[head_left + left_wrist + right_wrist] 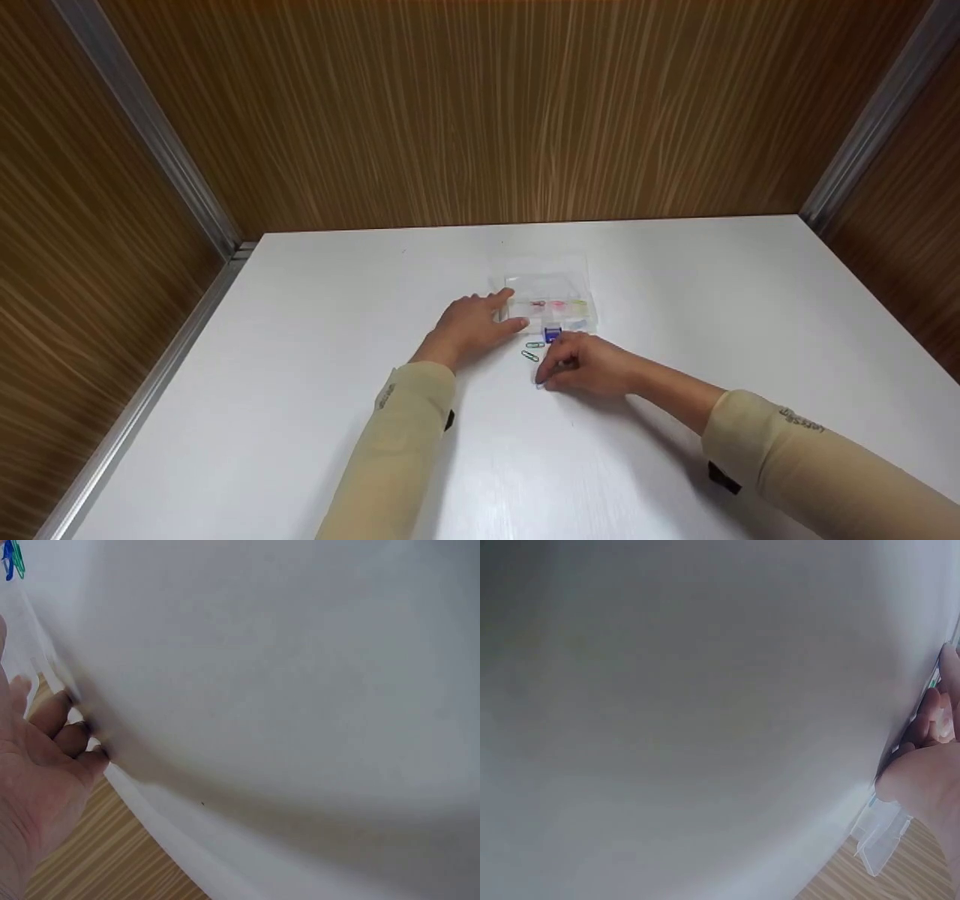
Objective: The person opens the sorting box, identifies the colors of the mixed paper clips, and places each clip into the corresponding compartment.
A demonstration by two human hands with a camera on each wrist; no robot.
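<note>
The left hand [474, 324] was laid open against the clear compartment box [553, 301]. The right hand [581, 365] was curled; any held item could not be discerned beside the paper clips [532, 350].

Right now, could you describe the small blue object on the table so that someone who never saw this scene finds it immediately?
Look at the white table and find the clear plastic box near its middle, between the left hand and the right hand. The blue object sits at the box's near edge, just above the right hand's fingers. It is solid blue and blocky, unlike the thin green paper clips lying beside it.
</note>
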